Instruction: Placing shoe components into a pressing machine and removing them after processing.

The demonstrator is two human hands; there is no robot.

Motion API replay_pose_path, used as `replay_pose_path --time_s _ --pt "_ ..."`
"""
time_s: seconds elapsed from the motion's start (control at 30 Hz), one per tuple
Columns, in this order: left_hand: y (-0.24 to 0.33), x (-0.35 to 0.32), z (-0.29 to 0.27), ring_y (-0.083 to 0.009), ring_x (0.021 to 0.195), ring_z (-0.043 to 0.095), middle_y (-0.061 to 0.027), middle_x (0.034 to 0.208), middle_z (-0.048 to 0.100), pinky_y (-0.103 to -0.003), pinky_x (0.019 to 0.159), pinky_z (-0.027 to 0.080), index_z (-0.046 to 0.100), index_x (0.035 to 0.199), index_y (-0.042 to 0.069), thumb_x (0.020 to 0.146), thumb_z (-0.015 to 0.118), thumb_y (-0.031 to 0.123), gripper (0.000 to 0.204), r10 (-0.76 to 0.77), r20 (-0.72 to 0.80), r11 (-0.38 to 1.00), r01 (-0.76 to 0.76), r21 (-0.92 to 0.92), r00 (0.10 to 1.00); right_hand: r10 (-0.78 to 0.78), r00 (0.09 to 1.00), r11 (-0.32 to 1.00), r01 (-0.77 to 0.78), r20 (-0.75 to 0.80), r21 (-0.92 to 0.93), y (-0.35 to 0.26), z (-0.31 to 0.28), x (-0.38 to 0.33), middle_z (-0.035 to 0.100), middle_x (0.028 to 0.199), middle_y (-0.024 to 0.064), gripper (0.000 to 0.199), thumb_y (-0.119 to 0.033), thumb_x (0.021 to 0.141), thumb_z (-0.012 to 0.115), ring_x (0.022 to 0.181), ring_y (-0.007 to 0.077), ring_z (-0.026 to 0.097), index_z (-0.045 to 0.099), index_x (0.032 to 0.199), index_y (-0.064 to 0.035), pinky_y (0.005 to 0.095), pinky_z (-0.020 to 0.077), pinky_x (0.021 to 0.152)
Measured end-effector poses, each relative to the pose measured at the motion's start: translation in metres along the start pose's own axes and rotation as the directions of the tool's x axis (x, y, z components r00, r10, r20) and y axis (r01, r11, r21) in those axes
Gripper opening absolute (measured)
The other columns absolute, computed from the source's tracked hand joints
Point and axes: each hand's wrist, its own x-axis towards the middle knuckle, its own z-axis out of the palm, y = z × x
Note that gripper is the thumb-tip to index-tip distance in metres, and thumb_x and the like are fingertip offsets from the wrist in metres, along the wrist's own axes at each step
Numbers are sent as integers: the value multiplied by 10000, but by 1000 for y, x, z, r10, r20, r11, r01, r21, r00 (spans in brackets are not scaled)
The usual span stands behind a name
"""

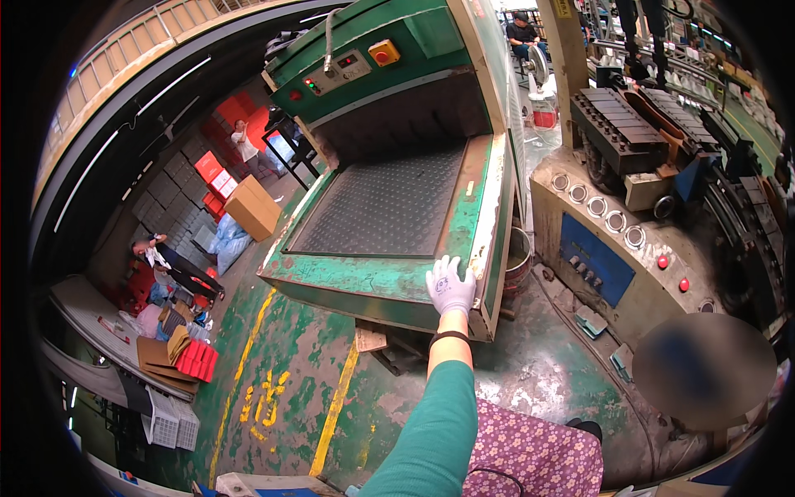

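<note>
My left hand [451, 287], in a thin white glove with a mark on its back, rests on the front right part of a green machine's worn rim [356, 277]. Its fingers are spread and lie flat, holding nothing. Just beyond the fingertips is a dark conveyor belt [385, 203] with a studded surface, running into the machine's low opening. Above that opening, the green housing carries a control panel [331, 76] with small lights and a yellow box with a red button [383, 53]. My right hand is out of view.
To the right stands a machine with round gauges [615, 220] and red buttons, topped by metal clamps [621, 124]. A bucket [517, 253] sits between the machines. Cartons [253, 207], red boxes [199, 361] and two people are at left; another person sits far back. A blurred patch covers the lower right.
</note>
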Motion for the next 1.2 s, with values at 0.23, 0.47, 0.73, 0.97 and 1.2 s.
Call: replay_pose_path --time_s 0.23,0.47,0.73,0.97,1.2 --pt "9 2 13 -226 1419 405 -70 1473 529 -437 1215 212 646 1291 160 875 638 438 500 30 -23 999 -30 -16 999 4 999 1000 -5 -34 -15 4 1 -1 396 1543 264 754 -516 1034 356 1454 368 363 361 1494 82 452 270 1220" --pt "7 4 14 -231 1421 404 -72 1474 528 -437 1211 219 639 1299 161 881 630 445 505 33 -24 999 -33 -22 999 -12 998 1000 10 -67 -19 8 9 4 421 1528 261 741 -505 1037 362 1433 367 395 375 1481 88 455 290 1207" --pt "25 4 37 -241 1425 400 -78 1482 521 -448 1214 204 643 1300 157 880 628 415 493 75 29 996 -74 -53 997 46 998 999 -44 44 -28 -17 -68 -23 437 1518 257 713 -480 1039 377 1423 348 416 394 1470 88 439 300 1201" --pt "10 -3 10 -249 1320 493 -66 1379 589 -429 1117 330 681 1209 156 838 665 367 427 105 -74 995 -104 5 992 -18 997 999 20 -72 29 25 34 17 395 1551 229 693 -431 1007 459 1424 365 398 361 1506 39 456 307 1189" --pt "-5 9 13 -303 1222 568 -108 1305 630 -431 1031 427 694 1161 113 831 685 283 371 184 -140 983 -180 40 973 168 974 966 -132 -151 222 31 98 38 293 1620 181 760 -396 970 540 1507 325 245 261 1581 -40 521 185 1219"
